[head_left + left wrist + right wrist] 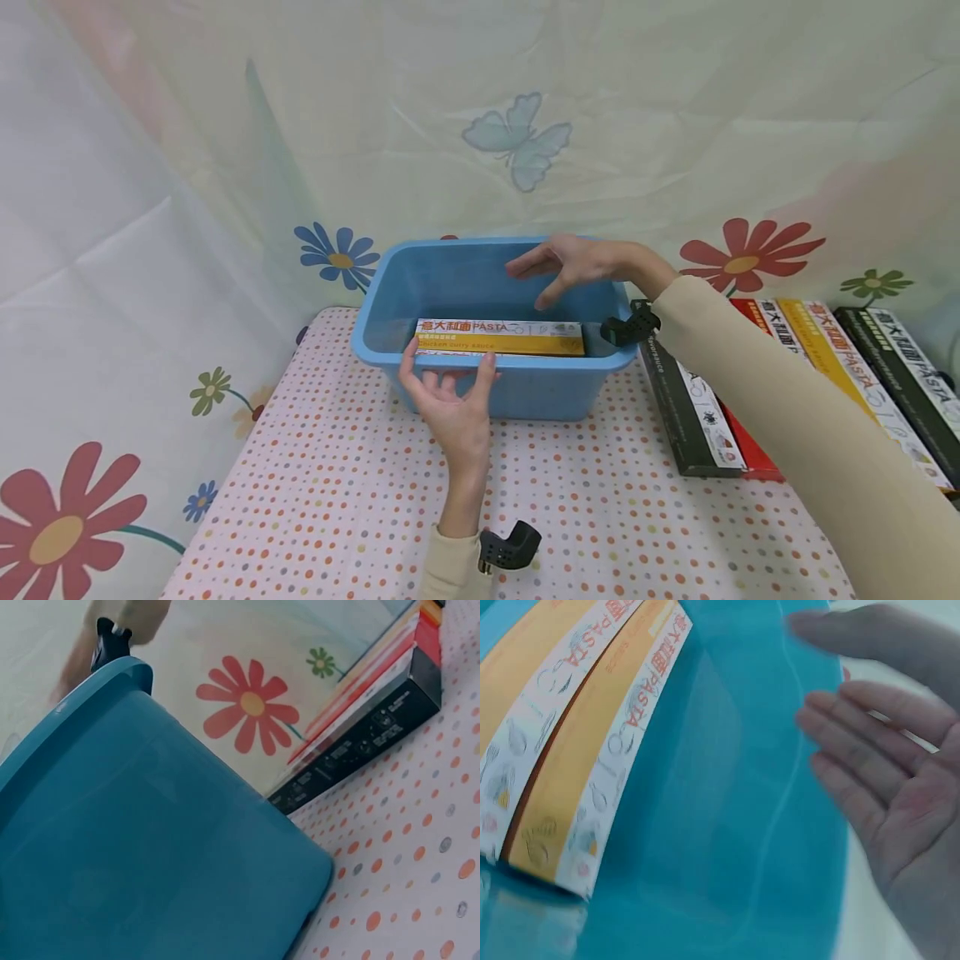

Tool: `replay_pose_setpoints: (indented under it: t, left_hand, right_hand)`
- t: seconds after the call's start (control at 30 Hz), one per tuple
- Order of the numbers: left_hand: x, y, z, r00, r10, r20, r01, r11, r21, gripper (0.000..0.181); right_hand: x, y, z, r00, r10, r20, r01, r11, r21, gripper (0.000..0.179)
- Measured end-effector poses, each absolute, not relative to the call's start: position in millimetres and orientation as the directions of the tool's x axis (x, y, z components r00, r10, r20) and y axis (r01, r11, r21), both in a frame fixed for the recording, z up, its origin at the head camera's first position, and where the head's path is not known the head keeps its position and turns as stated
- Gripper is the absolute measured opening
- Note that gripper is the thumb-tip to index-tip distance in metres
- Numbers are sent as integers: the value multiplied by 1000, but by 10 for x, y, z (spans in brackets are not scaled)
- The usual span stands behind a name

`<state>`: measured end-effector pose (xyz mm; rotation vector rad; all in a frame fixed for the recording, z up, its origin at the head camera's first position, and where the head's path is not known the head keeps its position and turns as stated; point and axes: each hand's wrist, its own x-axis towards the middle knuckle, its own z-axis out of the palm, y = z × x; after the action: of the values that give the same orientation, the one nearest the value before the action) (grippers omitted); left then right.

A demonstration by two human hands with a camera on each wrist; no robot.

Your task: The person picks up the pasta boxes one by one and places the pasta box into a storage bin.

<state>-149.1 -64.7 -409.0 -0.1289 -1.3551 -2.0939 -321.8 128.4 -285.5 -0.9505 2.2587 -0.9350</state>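
Note:
A blue plastic bin [495, 392] stands on the dotted cloth, its wall [150, 825] filling much of the left wrist view. Inside, along the front side, lie two yellow-and-white pasta boxes; the right wrist view shows one box [585, 757] beside the other [547, 697]. My left hand [453, 408] holds the bin's front rim, thumb and index fingertips at its edge and the other fingers against the outside. Over the back right of the bin is my right hand [573, 262], fingers spread and holding nothing; its palm [922, 817] shows in the right wrist view.
Right of the bin lie several more pasta boxes in a row: a black box [686, 408], a red box [757, 450], a yellow box [847, 358] and another black box [892, 358]. The right sleeve passes above them. A flowered curtain [337, 125] hangs behind the bin.

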Motion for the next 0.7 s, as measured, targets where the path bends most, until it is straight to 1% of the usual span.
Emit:
replay_pose_setpoints:
  t: [0.13,0.27,0.37,0.47,0.53,0.7]
  left_hand:
    - [-1521,-647,-4105,-793,-451,409,557,-265,787,87]
    - [-1543,-648,-4107,-794,-451,407,553,-258,792,88]
    - [-1538,-656,-4114,-799,-454,393,542,-263,798,89]
    - [-1527,-670,-4128,-800,-461,383,535,-263,802,90]
    - [-1525,-680,-4135,-798,-465,383,538,-263,801,90]
    - [-1558,-690,-4142,-794,-453,405,552,-257,793,89]
  right_hand:
    - [-3046,1303,-2700,-652,-749,-118,-445,504,-740,62]
    - [-2807,1396,-2554,-710,-703,-44,-446,496,-745,54]
    - [-2584,1496,-2518,-745,-666,34,-446,459,-768,50]
    - [-2340,1618,-2573,-759,-640,117,-463,405,-788,50]
    - [-2168,1716,-2643,-776,-609,162,-474,395,-787,50]
    - [-1784,2004,-2918,-852,-460,248,-465,450,-762,54]
